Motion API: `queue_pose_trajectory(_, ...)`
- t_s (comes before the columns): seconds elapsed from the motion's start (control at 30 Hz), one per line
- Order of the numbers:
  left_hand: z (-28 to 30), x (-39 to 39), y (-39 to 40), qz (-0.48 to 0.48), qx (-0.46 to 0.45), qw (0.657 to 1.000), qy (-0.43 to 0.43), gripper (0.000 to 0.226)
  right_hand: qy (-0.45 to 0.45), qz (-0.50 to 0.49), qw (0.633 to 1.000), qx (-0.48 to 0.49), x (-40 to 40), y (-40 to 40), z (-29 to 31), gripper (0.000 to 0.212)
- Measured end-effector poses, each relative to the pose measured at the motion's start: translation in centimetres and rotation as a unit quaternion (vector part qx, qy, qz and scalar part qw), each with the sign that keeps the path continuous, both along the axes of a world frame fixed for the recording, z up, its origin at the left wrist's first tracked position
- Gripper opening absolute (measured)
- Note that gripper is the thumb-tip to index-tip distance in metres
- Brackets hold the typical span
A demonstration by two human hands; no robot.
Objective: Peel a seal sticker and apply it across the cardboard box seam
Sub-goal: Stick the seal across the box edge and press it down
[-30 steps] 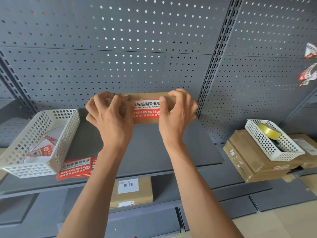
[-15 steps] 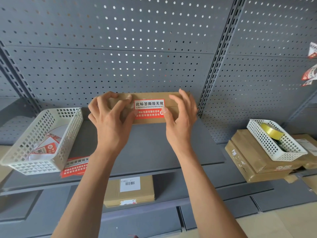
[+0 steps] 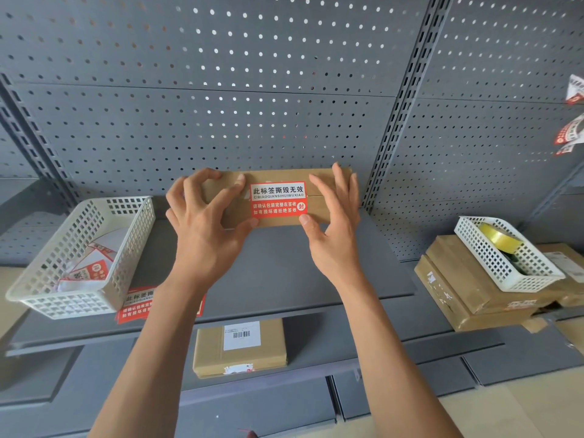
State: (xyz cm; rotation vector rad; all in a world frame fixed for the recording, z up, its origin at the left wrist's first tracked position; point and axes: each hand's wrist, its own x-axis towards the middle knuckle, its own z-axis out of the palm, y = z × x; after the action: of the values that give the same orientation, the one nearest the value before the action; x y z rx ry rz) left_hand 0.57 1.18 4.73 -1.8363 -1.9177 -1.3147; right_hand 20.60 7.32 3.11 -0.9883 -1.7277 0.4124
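Red-and-white seal sticker (image 3: 278, 200) lay across the cardboard box (image 3: 322, 181) seam, left hand (image 3: 205, 222) and right hand (image 3: 335, 229) spread beside it, empty; firm pressing-down seemed due.

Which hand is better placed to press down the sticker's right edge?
Right hand: its thumb already lies beside the seal sticker at its lower right corner, while the left hand braces the cardboard box.

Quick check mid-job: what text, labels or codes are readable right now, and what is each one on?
"此标签撕毁无效" on the white top of the seal sticker on the cardboard box.
"CIBIAOQIANSIHUIWUXIAO" just beneath it.
"请确认包装完整在签收 / 如有损坏请拒绝签收" on its red half, with a round "封" mark.
Loose sticker by the left basket: partly hidden, only "此标签撕" shows.
Lower box label: barcode, print too small.
Stickers in the basket and at the right edge: unreadable.
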Motion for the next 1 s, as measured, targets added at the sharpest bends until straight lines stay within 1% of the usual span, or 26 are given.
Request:
queue_pose_trajectory(0.1, 0.3, 1.0, -0.1, 0.023, 0.002, 1.0, -0.022, 0.058, -0.011, -0.026, 1.0, -0.006, -0.7, -0.5, 0.3, 0.06)
queue_pose_trajectory(0.17, 0.5, 1.9, 0.1, 0.05, 0.003, 0.998, -0.04, 0.063, -0.017, -0.059, 0.998, -0.011, -1.5, -0.7, 0.5, 0.067)
queue_pose_trajectory(0.27, 0.3, 2.4, 0.3, 0.068, 0.006, 0.997, -0.038, 0.064, -0.03, -0.084, 0.996, -0.005, -2.1, -0.5, 0.2, 0.073)
queue_pose_trajectory(0.6, -0.3, 1.2, 0.3, 0.035, 0.01, 0.999, -0.039, 0.052, 0.018, -0.052, 0.998, 0.005, -1.1, -0.1, -0.1, 0.053)
queue_pose_trajectory(0.8, -0.3, 0.8, 0.4, 0.026, 0.017, 0.999, -0.043, 0.048, 0.04, -0.019, 0.999, -0.004, -0.2, 0.2, 0.2, 0.052)
queue_pose_trajectory(0.9, -0.3, 0.8, 0.3, 0.021, 0.02, 0.999, -0.043, 0.047, 0.045, -0.021, 0.999, -0.004, -0.2, -0.2, 0.6, 0.054)
queue_pose_trajectory(0.97, 0.0, 1.0, 0.3, 0.027, 0.024, 0.998, -0.052, 0.044, 0.075, -0.037, 0.996, -0.003, -0.7, -0.3, 0.8, 0.046)
queue_pose_trajectory(1.0, 0.2, 1.4, 0.3, 0.036, 0.026, 0.997, -0.064, 0.043, 0.086, -0.061, 0.994, 0.001, -1.1, -0.3, 0.9, 0.04)
